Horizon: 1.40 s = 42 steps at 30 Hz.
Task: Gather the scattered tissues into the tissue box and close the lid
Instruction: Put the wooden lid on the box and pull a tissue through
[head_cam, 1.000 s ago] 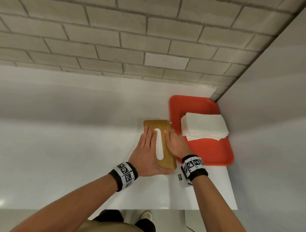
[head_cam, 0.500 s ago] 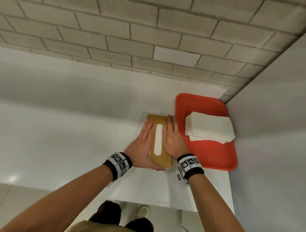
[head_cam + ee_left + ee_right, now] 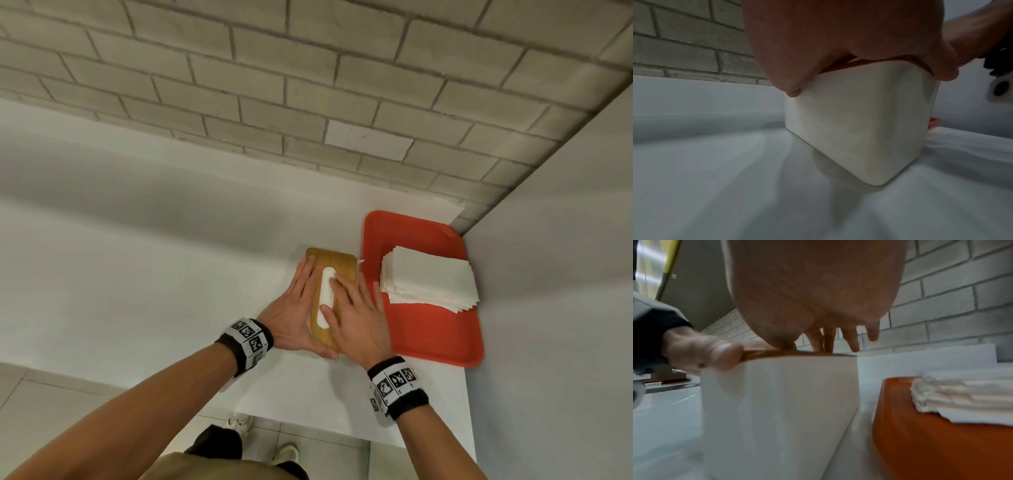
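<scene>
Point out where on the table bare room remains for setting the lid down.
Bare white table stretches left of the tissue box and toward the near edge. Crowded right: red tray with stacked tissues sits close beside the box, both hands on the wooden lid.

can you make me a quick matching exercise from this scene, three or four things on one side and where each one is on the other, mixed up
Things:
1. stack of tissues
2. wooden lid
3. red tray
4. left hand

Places:
a. on top of the white tissue box
b. on the table, in the corner by the walls
c. lying in the red tray
d. against the left edge of the lid

Pairs: 1-c, 2-a, 3-b, 4-d
</scene>
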Motion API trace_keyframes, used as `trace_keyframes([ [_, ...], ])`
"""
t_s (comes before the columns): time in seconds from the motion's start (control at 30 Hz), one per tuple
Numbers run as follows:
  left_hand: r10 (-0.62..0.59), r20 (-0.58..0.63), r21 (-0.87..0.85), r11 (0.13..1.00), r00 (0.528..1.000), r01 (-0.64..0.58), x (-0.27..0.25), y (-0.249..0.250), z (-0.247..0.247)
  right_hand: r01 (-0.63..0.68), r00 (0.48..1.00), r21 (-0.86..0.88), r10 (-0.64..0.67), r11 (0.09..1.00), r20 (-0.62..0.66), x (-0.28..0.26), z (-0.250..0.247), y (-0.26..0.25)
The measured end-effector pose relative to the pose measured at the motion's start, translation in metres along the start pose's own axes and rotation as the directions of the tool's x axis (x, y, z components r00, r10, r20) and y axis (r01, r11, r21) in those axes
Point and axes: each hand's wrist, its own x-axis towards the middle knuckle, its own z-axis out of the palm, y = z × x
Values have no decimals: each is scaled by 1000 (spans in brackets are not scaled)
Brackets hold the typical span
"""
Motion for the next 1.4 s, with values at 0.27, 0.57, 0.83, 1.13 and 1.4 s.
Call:
trace_keyframes([
  [0.27,5,-14,15,1000,1000,-4,1,-2,2,-14,995,106,4,994,98,46,-14,5],
  [0.57,14,-10,43,999,1000,-14,1,-5,4,-2,999,189,-6,982,39,54,2,8],
  [0.83,0,-7,55,998,1000,0,1,-5,4,19,998,360,-36,933,42,56,1,16],
  [1.13,21,-23,57,998,1000,-20,2,-7,5,-6,999,482,-12,876,35,57,-13,16],
  [1.4,20,-15,74,997,1000,-19,3,-7,7,57,993,330,-88,942,80,59,-7,8],
])
